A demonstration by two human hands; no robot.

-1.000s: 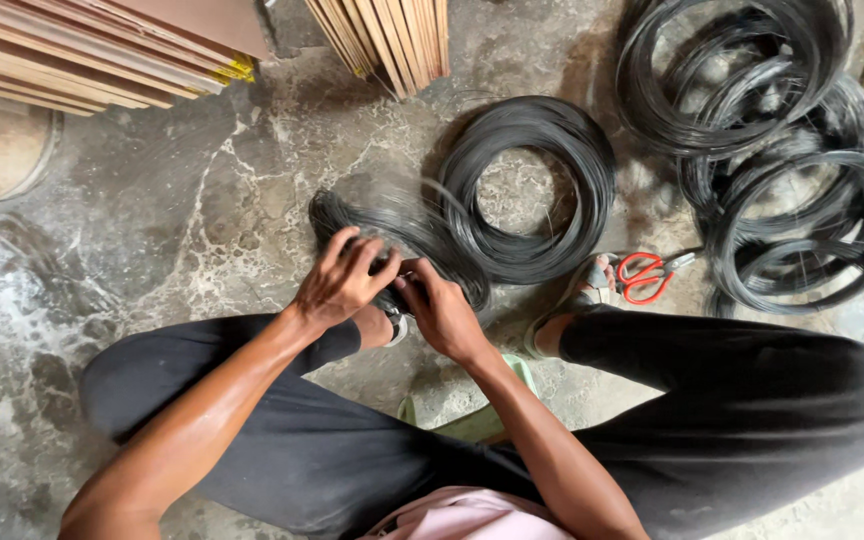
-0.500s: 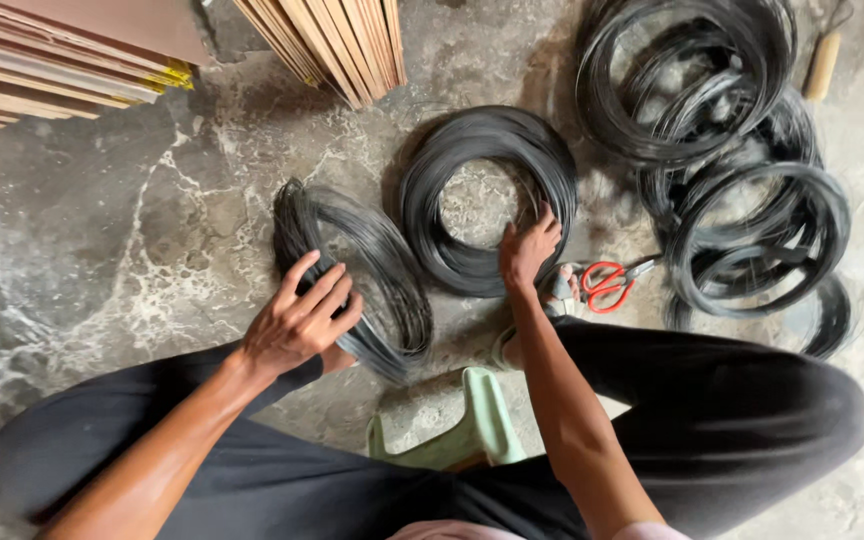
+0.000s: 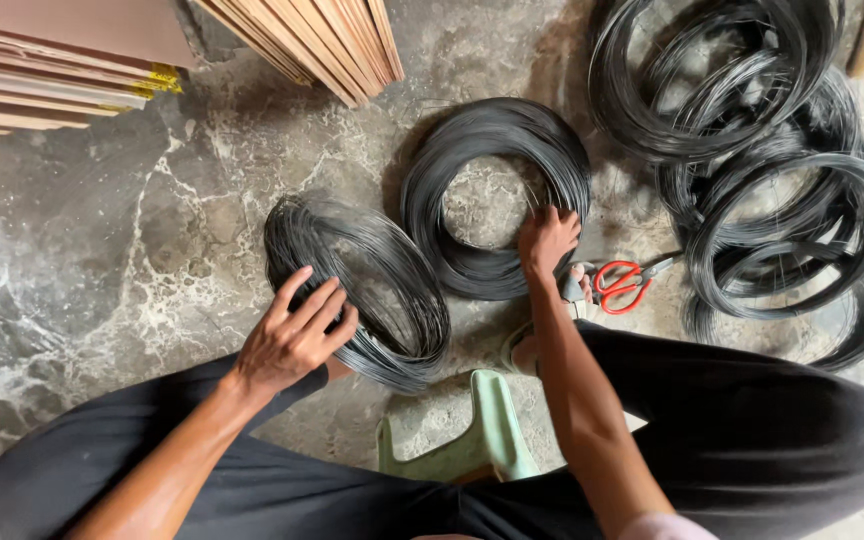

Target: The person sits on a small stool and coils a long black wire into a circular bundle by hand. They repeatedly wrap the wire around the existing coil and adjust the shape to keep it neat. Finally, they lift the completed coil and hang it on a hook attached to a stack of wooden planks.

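- At ten o'clock, stacked boards [image 3: 62, 70] lay on the stone floor [image 3: 102, 260].
- Your left hand [image 3: 292, 335] rested with fingers spread, unclamped, on the tilted wire coil [image 3: 357, 290] at centre-left.
- Your right hand [image 3: 547, 240] pressed the flat wire coil [image 3: 497, 195] at twelve o'clock; I cannot tell its grip.
- You seemed to be sorting coils; seating them needs steady pressure.
- Red scissors [image 3: 627, 285] lay at three o'clock.
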